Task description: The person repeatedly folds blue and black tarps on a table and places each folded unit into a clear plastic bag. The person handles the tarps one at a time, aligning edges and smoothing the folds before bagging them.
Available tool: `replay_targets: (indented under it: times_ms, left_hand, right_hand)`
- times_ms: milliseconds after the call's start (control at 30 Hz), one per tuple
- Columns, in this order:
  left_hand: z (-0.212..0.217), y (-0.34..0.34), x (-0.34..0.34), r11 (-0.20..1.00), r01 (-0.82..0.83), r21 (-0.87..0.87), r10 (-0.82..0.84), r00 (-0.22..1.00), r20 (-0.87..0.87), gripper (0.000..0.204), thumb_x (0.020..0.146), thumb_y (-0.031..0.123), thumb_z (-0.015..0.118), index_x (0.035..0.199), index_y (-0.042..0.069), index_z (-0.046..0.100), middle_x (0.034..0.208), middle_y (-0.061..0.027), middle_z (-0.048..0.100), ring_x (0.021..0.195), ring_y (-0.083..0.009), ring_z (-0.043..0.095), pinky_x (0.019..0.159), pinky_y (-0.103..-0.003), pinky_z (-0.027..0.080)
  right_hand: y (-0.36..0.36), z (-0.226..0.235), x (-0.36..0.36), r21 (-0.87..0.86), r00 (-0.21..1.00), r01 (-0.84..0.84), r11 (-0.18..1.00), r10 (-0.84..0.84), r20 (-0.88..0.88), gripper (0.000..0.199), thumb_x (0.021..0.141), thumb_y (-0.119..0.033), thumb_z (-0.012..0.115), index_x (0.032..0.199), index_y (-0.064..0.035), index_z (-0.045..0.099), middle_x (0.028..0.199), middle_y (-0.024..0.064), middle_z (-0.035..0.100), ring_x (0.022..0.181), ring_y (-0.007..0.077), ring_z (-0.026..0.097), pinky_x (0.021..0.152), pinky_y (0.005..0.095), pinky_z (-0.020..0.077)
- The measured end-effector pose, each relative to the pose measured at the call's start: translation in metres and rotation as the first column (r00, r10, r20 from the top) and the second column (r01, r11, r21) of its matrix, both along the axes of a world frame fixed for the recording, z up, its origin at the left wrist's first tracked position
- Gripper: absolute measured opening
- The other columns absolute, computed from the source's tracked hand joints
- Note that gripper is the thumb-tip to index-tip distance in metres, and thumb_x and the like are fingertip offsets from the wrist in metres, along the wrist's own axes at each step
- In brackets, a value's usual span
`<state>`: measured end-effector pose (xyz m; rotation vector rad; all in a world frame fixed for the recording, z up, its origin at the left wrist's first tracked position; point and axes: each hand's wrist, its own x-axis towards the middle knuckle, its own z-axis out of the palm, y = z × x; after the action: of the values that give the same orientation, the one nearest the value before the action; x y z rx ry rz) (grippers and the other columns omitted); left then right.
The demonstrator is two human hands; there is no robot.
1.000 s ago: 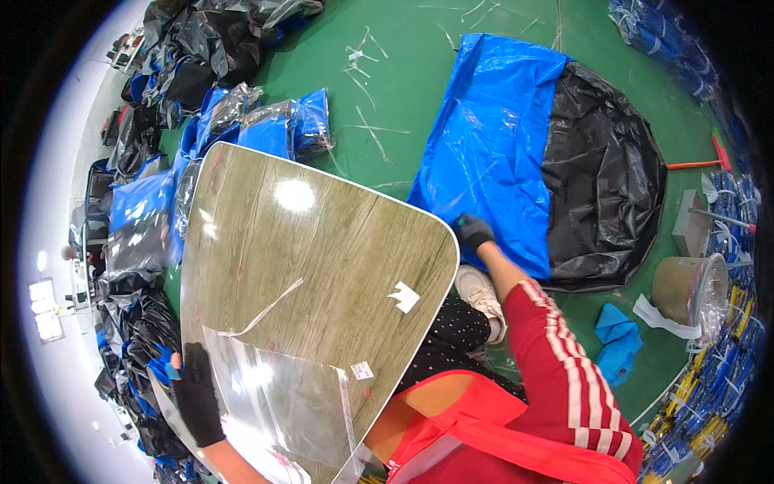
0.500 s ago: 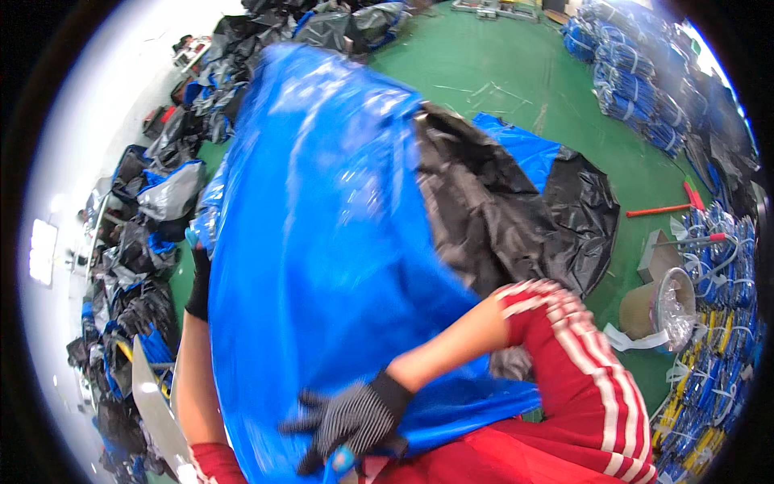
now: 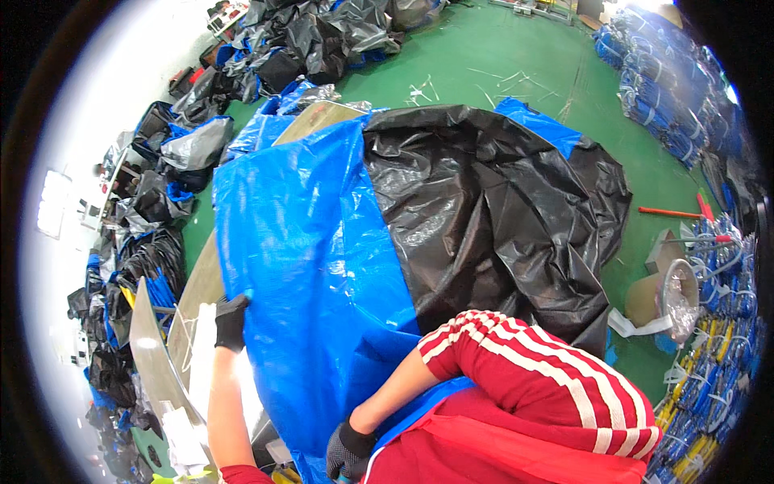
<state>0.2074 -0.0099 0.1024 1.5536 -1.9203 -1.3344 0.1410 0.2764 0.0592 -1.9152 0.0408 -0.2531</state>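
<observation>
A large blue and black plastic tarp (image 3: pixel 322 242) spreads in front of me, blue on the left and creased black on the right. My left hand (image 3: pixel 232 323), in a dark glove, is closed at the tarp's left edge, with its fingertips partly behind the blue sheet. Low in the picture, my right hand (image 3: pixel 349 452), in a striped grey glove, is curled on the sheet's near edge close to my body. The lower edge of the picture cuts off its fingertips. Under the tarp, a wooden board (image 3: pixel 318 121) shows at the far side.
Piles of black, grey and blue sheets (image 3: pixel 314 40) line the left and far left. Tied blue bundles (image 3: pixel 661 105) are stacked at the right. A red-handled tool (image 3: pixel 671 212) lies on the green floor (image 3: pixel 459 56), near a bin with clear plastic (image 3: pixel 681 298).
The raised, billowing tarp has come down flatter, and more black shows. My left hand has moved nearer along its edge. My right hand has gone from spread fingers to curled, lower down.
</observation>
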Motion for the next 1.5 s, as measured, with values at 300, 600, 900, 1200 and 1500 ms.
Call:
replay_targets:
  times_ms: [300, 600, 900, 1200, 1500]
  left_hand:
    - [-0.013, -0.019, 0.193, 0.683, -0.426, -0.594, 0.349, 0.904, -0.246, 0.061, 0.089, 0.030, 0.071, 0.139, 0.002, 0.050, 0.129, -0.0124, 0.059, 0.114, -0.0252, 0.057, 0.099, -0.038, 0.044]
    - [-0.118, -0.012, 0.228, 0.767, -0.609, -0.204, 0.543, 0.784, -0.301, 0.056, 0.090, 0.030, 0.070, 0.134, 0.002, 0.048, 0.112, -0.0073, 0.058, 0.104, -0.0185, 0.052, 0.091, -0.030, 0.042]
    - [-0.103, -0.005, 0.206, 0.829, -0.371, -0.419, 0.515, 0.799, 0.312, 0.047, 0.088, 0.044, 0.066, 0.104, 0.000, 0.068, 0.087, -0.0190, 0.069, 0.080, -0.0310, 0.064, 0.076, -0.044, 0.049]
    - [-0.125, -0.045, 0.186, 0.726, -0.333, -0.601, 0.684, 0.438, 0.583, 0.057, 0.094, 0.043, 0.053, 0.137, 0.006, 0.049, 0.132, -0.0246, 0.055, 0.117, -0.0426, 0.056, 0.096, -0.051, 0.046]
    - [-0.140, 0.000, 0.002, 0.745, 0.430, -0.510, 0.079, 0.702, 0.708, 0.055, 0.091, 0.034, 0.055, 0.140, 0.009, 0.049, 0.155, -0.0161, 0.032, 0.145, -0.0384, 0.024, 0.117, -0.056, 0.014]
  right_hand:
    - [-0.085, 0.038, -0.368, -0.537, -0.524, 0.282, -0.795, -0.597, 0.608, 0.039, 0.077, -0.035, 0.069, 0.104, -0.0066, 0.065, 0.101, 0.0185, 0.065, 0.089, 0.0341, 0.063, 0.083, 0.0451, 0.0500]
    - [-0.152, -0.052, -0.464, -0.774, -0.902, 0.213, -0.596, -0.424, 0.078, 0.069, 0.073, -0.059, 0.073, 0.111, -0.0026, 0.065, 0.097, 0.0229, 0.069, 0.096, 0.0403, 0.067, 0.080, 0.0481, 0.0539]
    - [-0.161, -0.025, -0.504, -0.864, -0.548, 0.500, -0.063, -0.795, -0.259, 0.059, 0.086, -0.055, 0.061, 0.110, -0.0011, 0.064, 0.102, 0.0267, 0.066, 0.097, 0.0449, 0.064, 0.081, 0.0506, 0.0514]
    - [-0.166, -0.022, -0.503, -0.905, -0.677, 0.147, -0.399, -0.708, 0.202, 0.055, 0.083, -0.052, 0.067, 0.109, -0.0034, 0.064, 0.093, 0.0259, 0.069, 0.082, 0.0419, 0.068, 0.074, 0.0489, 0.0542]
    - [-0.187, -0.033, -0.428, -0.880, -0.753, 0.439, -0.181, -0.609, -0.250, 0.052, 0.091, -0.051, 0.055, 0.098, -0.0003, 0.067, 0.102, 0.0273, 0.068, 0.099, 0.0415, 0.067, 0.085, 0.0483, 0.0528]
